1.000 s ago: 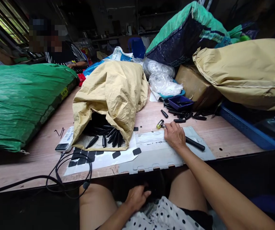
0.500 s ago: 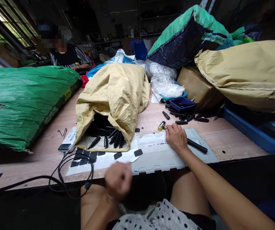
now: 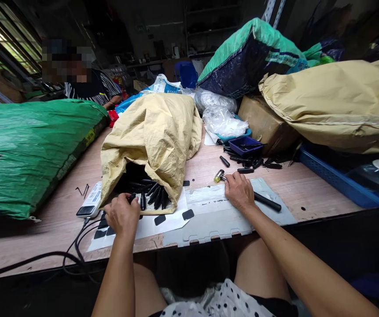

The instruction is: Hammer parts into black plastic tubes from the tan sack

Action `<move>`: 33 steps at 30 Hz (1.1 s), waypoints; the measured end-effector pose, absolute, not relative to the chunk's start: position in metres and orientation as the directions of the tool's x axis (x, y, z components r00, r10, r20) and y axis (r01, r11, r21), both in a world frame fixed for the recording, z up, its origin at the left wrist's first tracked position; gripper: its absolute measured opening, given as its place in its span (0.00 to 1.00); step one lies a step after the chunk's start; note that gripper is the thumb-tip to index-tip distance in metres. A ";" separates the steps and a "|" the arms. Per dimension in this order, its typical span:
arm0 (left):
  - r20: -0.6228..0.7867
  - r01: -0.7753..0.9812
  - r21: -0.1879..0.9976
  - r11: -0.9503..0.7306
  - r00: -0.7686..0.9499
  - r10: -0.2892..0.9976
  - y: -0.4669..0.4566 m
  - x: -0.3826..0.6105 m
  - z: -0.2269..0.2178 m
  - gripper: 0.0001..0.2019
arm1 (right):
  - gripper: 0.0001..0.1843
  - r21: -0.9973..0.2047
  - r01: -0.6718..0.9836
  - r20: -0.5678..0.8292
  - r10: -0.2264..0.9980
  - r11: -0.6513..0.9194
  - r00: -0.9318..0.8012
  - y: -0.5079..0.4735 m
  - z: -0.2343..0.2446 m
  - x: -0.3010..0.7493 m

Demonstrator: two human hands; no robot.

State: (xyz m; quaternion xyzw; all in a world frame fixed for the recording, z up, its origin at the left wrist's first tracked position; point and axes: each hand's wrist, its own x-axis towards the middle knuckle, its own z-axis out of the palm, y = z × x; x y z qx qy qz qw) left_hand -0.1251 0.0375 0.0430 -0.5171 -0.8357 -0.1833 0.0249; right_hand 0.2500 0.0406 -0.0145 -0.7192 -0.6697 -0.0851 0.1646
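Observation:
My left hand [image 3: 122, 215] rests on the table at the mouth of a tan sack [image 3: 156, 132], fingers curled around a black plastic handle [image 3: 131, 198] at the edge of the pile of black handles [image 3: 152, 193] spilling from the sack. My right hand [image 3: 240, 191] lies on a small mallet [image 3: 262, 200] with a black grip and a yellow-tipped metal head [image 3: 218, 175], fingers closed over its neck. Beneath it lies a grey mat [image 3: 222, 213]. A white sheet with black stickers [image 3: 159, 220] lies under the sack mouth.
A green sack [image 3: 27, 145] fills the left of the table. A white power strip [image 3: 90, 200] and black cable [image 3: 77, 246] lie near my left hand. A blue tray [image 3: 246, 144], loose black handles, a cardboard box [image 3: 265, 121] and sacks crowd the right. Another person [image 3: 86, 83] sits far left.
My left hand rose from my lap to the table and closed on a black handle at the sack mouth. My right hand stayed on the mallet.

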 end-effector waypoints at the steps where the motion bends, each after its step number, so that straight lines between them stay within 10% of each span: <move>1: 0.317 0.892 0.318 0.322 -0.420 0.851 0.029 -0.115 0.050 0.16 | 0.13 -0.121 0.991 0.342 0.936 -0.049 0.088 0.041 -0.014 0.250; 5: 0.487 0.877 0.412 -0.247 0.018 0.873 -0.005 -0.051 0.063 0.11 | 0.13 -0.115 0.992 0.339 0.937 -0.053 0.089 0.040 -0.015 0.250; 11: 0.169 0.753 0.394 -0.527 0.504 0.847 -0.006 0.031 0.031 0.07 | 0.13 -0.117 0.992 0.331 0.939 -0.054 0.090 0.040 -0.014 0.250; 19: 0.172 0.672 0.589 -0.448 0.438 0.883 0.001 0.016 0.005 0.20 | 0.13 -0.112 0.992 0.349 0.933 -0.054 0.090 0.041 -0.015 0.250; 33: 0.216 0.622 0.665 -0.414 0.371 0.903 0.004 0.010 -0.008 0.09 | 0.14 -0.153 0.988 0.381 0.920 -0.032 0.089 0.040 -0.018 0.253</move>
